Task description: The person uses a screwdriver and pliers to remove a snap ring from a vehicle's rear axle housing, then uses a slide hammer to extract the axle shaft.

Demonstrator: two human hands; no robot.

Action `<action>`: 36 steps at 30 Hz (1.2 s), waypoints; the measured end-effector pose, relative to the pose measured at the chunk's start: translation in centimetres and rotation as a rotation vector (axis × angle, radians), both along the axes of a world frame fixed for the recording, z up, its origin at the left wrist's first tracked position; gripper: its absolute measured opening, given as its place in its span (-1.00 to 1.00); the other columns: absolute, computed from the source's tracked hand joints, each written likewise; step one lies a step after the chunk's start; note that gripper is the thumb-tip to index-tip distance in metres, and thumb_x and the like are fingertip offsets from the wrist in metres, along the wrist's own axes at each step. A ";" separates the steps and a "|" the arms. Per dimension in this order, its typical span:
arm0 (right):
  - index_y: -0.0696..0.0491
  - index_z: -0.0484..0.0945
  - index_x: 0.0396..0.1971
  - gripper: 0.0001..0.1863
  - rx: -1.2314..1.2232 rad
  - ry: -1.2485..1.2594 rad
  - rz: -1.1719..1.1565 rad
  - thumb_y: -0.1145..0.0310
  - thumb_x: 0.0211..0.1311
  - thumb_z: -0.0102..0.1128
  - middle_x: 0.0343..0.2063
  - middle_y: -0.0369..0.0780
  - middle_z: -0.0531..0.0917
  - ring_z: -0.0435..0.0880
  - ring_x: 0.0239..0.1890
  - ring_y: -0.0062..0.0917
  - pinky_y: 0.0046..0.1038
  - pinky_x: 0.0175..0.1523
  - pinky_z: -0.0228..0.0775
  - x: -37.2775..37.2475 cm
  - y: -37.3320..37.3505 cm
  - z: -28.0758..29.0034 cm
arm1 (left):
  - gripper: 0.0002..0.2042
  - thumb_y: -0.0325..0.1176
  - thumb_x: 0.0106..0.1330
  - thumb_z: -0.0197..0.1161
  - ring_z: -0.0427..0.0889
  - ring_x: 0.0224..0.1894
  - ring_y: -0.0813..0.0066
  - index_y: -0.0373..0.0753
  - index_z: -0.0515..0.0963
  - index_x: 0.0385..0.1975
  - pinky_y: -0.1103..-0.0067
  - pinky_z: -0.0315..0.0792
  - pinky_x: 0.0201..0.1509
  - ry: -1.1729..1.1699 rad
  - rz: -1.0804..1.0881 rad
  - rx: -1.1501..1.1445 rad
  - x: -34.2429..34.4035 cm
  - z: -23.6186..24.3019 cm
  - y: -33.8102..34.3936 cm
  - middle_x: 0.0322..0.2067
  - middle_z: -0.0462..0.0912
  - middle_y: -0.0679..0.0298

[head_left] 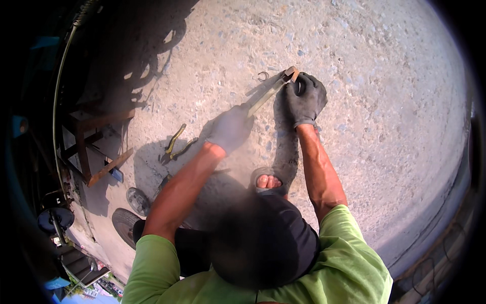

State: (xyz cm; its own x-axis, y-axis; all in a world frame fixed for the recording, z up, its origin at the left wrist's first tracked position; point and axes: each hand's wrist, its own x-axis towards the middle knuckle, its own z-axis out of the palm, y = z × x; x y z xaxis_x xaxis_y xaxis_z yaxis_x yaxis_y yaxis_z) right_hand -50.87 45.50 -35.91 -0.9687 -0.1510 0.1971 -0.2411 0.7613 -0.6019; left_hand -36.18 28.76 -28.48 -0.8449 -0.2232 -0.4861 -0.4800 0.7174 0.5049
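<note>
My left hand point(232, 127), in a grey glove and slightly blurred, is closed round the pale handle of a hammer point(264, 101). The hammer's head point(291, 72), rusty brown, is at the fingertips of my right hand point(308, 99). That hand wears a dark grey glove and has its fingers curled together close to the ground; whatever they hold is hidden. A small open metal ring point(262, 76) lies left of the hammer head. Pliers with yellow-and-black handles point(176, 144) lie on the concrete left of my left forearm.
Rough concrete ground point(385, 131) spreads around my hands. On the left stands a rusty metal frame point(96, 147). A round metal part point(137, 201) and a black tyre point(125, 226) lie near my left arm. My sandalled foot point(268, 181) is below my hands.
</note>
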 end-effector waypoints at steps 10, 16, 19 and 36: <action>-0.11 0.78 -0.30 -0.77 0.035 -0.024 0.009 0.16 0.04 0.37 -0.14 -0.30 0.77 0.68 0.02 -0.27 -0.23 0.19 0.46 0.1 -0.2 1.0 | -0.65 -0.20 0.40 0.20 0.72 -0.30 0.01 -0.27 0.55 0.06 0.24 0.58 -0.21 0.032 0.125 0.096 2.1 1.8 -1.8 -0.31 0.69 -0.06; -0.08 0.78 -0.26 -0.75 -0.147 0.052 0.272 0.18 0.06 0.46 -0.14 -0.30 0.75 0.66 0.03 -0.28 -0.22 0.22 0.42 1.6 -3.5 2.0 | -0.66 -0.30 0.47 0.24 0.58 -0.56 0.65 -0.38 0.55 0.12 0.69 0.43 -0.52 0.271 0.769 0.647 9.5 0.5 -2.8 -0.44 0.68 0.23; -0.09 0.78 -0.23 -0.73 -0.106 0.070 0.434 0.15 0.07 0.46 -0.06 -0.29 0.70 0.59 0.12 -0.28 -0.18 0.25 0.39 1.9 -7.5 1.6 | -0.64 -0.34 0.47 0.23 0.54 -0.60 0.63 -0.42 0.52 0.15 0.70 0.42 -0.53 0.112 1.005 0.610 11.5 1.8 -3.1 -0.45 0.69 0.19; -0.03 0.71 -0.47 -0.84 -0.033 0.260 0.627 0.31 -0.14 0.42 -0.30 -0.21 0.74 0.66 0.00 -0.21 -0.19 0.07 0.50 0.1 -15.5 -1.3 | -0.63 -0.26 0.48 0.25 0.55 -0.60 0.66 -0.38 0.53 0.14 0.67 0.46 -0.51 0.212 0.953 0.464 21.0 -2.7 -1.2 -0.43 0.73 0.18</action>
